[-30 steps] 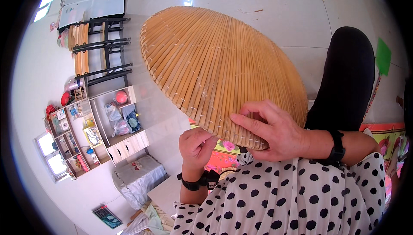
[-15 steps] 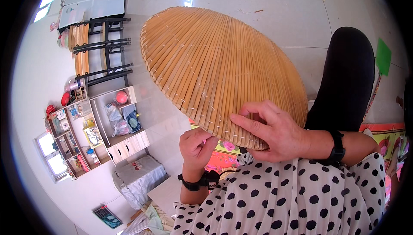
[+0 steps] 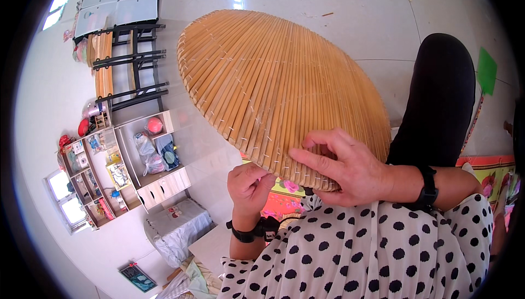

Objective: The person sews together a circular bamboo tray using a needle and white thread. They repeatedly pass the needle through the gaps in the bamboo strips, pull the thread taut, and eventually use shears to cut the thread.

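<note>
A wide conical hat [image 3: 273, 85] of tan bamboo strips, with rows of pale stitches and a bound rim, is tilted in front of me. My right hand [image 3: 350, 165] grips its near edge, index finger laid on the strips and other fingers curled at the rim. Just below the rim's near left side, my left hand [image 3: 249, 187] is closed in a pinch. A small pink spot shows at its fingertips, but what they hold is too small to make out. The hat's underside is hidden.
A bright floral cloth [image 3: 284, 203] lies under the hat. My dark-trousered knee [image 3: 440, 91] rises at right, near a green sheet [image 3: 486, 72]. Leftward stand a shelf unit [image 3: 126, 162], black-legged folding furniture [image 3: 131, 64] and a covered box [image 3: 180, 225]. Scraps dot the tiled floor [image 3: 361, 3].
The hat and both hands have shifted very slightly left. My right index finger has slid a little along the strips; both grips stay the same.
</note>
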Demonstrator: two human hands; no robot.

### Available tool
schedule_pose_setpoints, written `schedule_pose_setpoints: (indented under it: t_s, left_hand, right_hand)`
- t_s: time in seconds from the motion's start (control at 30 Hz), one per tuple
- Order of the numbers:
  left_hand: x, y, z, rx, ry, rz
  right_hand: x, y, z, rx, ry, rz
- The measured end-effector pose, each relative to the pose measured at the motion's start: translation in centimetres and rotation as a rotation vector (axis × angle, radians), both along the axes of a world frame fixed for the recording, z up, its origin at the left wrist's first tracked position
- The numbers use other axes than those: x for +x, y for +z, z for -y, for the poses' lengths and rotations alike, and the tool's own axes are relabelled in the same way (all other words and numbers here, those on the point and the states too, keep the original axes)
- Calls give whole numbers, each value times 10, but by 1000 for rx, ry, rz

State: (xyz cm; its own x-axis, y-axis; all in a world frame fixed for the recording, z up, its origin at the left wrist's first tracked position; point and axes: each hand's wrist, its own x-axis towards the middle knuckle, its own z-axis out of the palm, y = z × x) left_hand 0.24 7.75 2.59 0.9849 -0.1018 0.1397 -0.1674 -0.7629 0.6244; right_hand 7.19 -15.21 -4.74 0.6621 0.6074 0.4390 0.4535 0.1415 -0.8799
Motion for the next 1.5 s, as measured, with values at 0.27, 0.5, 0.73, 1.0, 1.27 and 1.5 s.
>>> schedule_pose_setpoints:
  t_s: [0.27, 0.5, 0.73, 1.0, 1.27, 1.5]
  left_hand:
    - [2, 2, 1, 37, -17, 4]
    - [0, -1, 0, -37, 8, -4]
    - [-1, -5, 1, -92, 47, -19]
    - [-2, -4, -1, -56, 41, -35]
    - [3, 3, 3, -15, 22, -22]
    - [3, -3, 0, -59, 7, -13]
  right_hand:
    - [0, -1, -1, -1, -3, 4]
    - [-1, -1, -2, -11, -32, 11]
    - [-1, -2, -2, 3, -22, 8]
    - [0, -1, -1, 12, -27, 5]
    - [0, 0, -1, 8, -23, 1]
    - [0, 0, -1, 3, -14, 4]
